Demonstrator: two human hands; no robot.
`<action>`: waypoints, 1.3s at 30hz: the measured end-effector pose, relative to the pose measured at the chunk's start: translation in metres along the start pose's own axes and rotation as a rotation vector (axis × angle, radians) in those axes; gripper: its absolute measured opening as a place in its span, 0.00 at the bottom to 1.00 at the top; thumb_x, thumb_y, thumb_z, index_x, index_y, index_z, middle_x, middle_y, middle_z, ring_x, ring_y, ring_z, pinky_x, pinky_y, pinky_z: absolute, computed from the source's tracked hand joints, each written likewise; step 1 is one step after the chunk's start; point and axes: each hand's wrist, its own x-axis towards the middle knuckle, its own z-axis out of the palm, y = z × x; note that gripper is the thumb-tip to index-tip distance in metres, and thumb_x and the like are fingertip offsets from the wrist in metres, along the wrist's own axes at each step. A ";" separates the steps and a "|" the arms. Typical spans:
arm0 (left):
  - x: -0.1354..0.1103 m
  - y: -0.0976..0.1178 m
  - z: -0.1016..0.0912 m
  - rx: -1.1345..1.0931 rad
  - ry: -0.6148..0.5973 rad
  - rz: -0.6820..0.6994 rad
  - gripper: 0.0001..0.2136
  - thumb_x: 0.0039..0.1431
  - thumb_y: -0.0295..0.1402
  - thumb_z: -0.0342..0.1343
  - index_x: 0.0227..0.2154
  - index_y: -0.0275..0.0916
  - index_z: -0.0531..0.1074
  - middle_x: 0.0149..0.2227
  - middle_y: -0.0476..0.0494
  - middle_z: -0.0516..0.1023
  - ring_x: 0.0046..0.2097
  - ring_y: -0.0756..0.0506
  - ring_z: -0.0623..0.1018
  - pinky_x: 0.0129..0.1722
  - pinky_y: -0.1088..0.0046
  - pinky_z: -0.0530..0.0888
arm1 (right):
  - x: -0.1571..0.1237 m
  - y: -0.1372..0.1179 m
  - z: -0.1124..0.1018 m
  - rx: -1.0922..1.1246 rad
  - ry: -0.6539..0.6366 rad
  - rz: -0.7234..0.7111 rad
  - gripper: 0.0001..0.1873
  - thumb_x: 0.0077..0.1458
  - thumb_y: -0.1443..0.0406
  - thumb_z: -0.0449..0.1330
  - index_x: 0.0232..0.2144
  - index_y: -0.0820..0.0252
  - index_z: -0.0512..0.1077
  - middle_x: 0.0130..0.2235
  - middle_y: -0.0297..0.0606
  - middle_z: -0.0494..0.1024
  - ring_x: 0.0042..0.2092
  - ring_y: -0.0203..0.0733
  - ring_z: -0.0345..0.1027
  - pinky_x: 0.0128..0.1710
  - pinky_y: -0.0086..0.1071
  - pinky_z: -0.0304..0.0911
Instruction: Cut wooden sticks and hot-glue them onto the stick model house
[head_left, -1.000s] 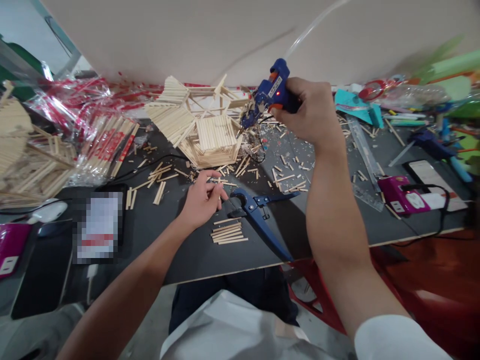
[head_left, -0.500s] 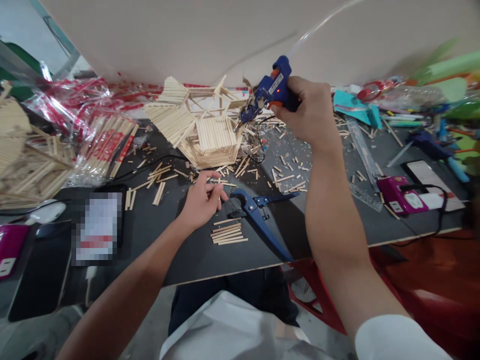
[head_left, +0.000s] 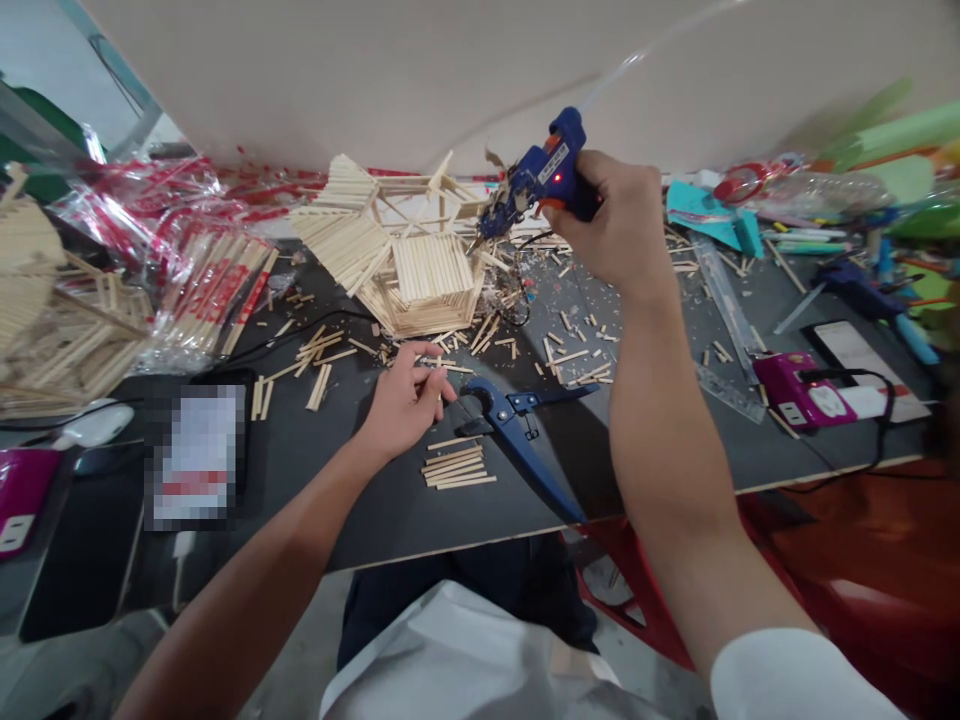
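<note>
My right hand [head_left: 611, 215] is wrapped round a blue hot glue gun [head_left: 551, 172] with an orange trigger and a lit red light. Its nozzle points down and left, at the right edge of a small slatted panel on a model made of wooden sticks [head_left: 431, 268]. Whether the tip touches the panel I cannot tell. My left hand [head_left: 409, 400] rests low over the table in front of the model, thumb and fingers pinched together; what lies between them is too small to make out. Blue cutters [head_left: 517, 440] lie just right of it, beside a row of cut sticks [head_left: 456, 466].
Stick offcuts [head_left: 566, 355] litter the dark table [head_left: 375, 525]. On the left are wrapped chopsticks [head_left: 217, 285], another stick model [head_left: 71, 320] and phones [head_left: 82, 540]. Rulers [head_left: 724, 300], a purple power adapter [head_left: 799, 390] and a second glue gun [head_left: 859, 287] lie right.
The glue gun's nozzle has shifted slightly up along the panel's right edge. My left hand stays in place.
</note>
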 end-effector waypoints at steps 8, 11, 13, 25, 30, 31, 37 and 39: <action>0.000 0.001 0.000 0.002 0.000 0.000 0.12 0.66 0.38 0.51 0.46 0.40 0.59 0.26 0.53 0.77 0.19 0.54 0.72 0.21 0.80 0.68 | 0.002 0.000 0.003 0.013 -0.010 0.064 0.09 0.51 0.55 0.63 0.31 0.48 0.68 0.25 0.33 0.70 0.35 0.46 0.60 0.34 0.37 0.58; 0.000 0.002 0.000 0.016 -0.006 -0.007 0.11 0.66 0.38 0.51 0.46 0.40 0.59 0.26 0.53 0.77 0.19 0.54 0.72 0.21 0.80 0.69 | 0.004 0.004 0.006 0.023 0.052 0.006 0.09 0.49 0.57 0.63 0.29 0.49 0.66 0.25 0.33 0.68 0.31 0.43 0.57 0.33 0.38 0.57; 0.000 0.002 -0.001 0.018 -0.006 -0.010 0.11 0.66 0.38 0.51 0.46 0.40 0.59 0.26 0.53 0.77 0.20 0.54 0.72 0.21 0.80 0.69 | 0.005 0.005 0.008 0.037 0.068 -0.023 0.10 0.49 0.57 0.64 0.28 0.49 0.65 0.25 0.32 0.68 0.30 0.42 0.56 0.33 0.38 0.56; 0.000 0.000 0.000 0.022 -0.011 0.007 0.13 0.66 0.39 0.51 0.48 0.40 0.59 0.26 0.53 0.77 0.20 0.54 0.72 0.22 0.80 0.69 | 0.004 0.001 0.007 0.085 0.034 0.005 0.07 0.51 0.58 0.63 0.30 0.49 0.67 0.28 0.32 0.71 0.33 0.42 0.57 0.37 0.37 0.56; 0.000 0.000 -0.002 0.067 -0.026 0.020 0.13 0.66 0.40 0.51 0.49 0.39 0.63 0.31 0.49 0.80 0.21 0.54 0.73 0.24 0.78 0.71 | 0.004 -0.002 0.009 0.068 0.055 0.029 0.06 0.50 0.59 0.61 0.32 0.48 0.68 0.33 0.38 0.76 0.37 0.51 0.67 0.39 0.42 0.60; -0.001 0.001 -0.002 0.089 -0.039 0.033 0.12 0.67 0.40 0.51 0.47 0.38 0.65 0.32 0.47 0.81 0.22 0.54 0.73 0.25 0.78 0.71 | 0.004 -0.002 0.007 0.058 0.052 0.043 0.07 0.50 0.59 0.61 0.33 0.48 0.69 0.34 0.39 0.76 0.39 0.53 0.68 0.40 0.44 0.61; -0.006 0.013 -0.007 0.264 -0.107 0.190 0.09 0.67 0.38 0.53 0.39 0.39 0.75 0.30 0.49 0.82 0.25 0.52 0.77 0.28 0.77 0.72 | 0.002 0.006 -0.016 -0.206 -0.059 0.277 0.08 0.48 0.57 0.63 0.29 0.52 0.70 0.32 0.45 0.76 0.41 0.57 0.71 0.37 0.45 0.66; -0.007 0.022 -0.011 0.333 -0.112 0.286 0.08 0.66 0.37 0.55 0.37 0.40 0.77 0.27 0.51 0.80 0.25 0.52 0.77 0.29 0.77 0.72 | -0.001 0.012 -0.022 -0.304 -0.242 0.399 0.10 0.47 0.56 0.64 0.25 0.55 0.70 0.27 0.44 0.74 0.36 0.54 0.72 0.33 0.42 0.65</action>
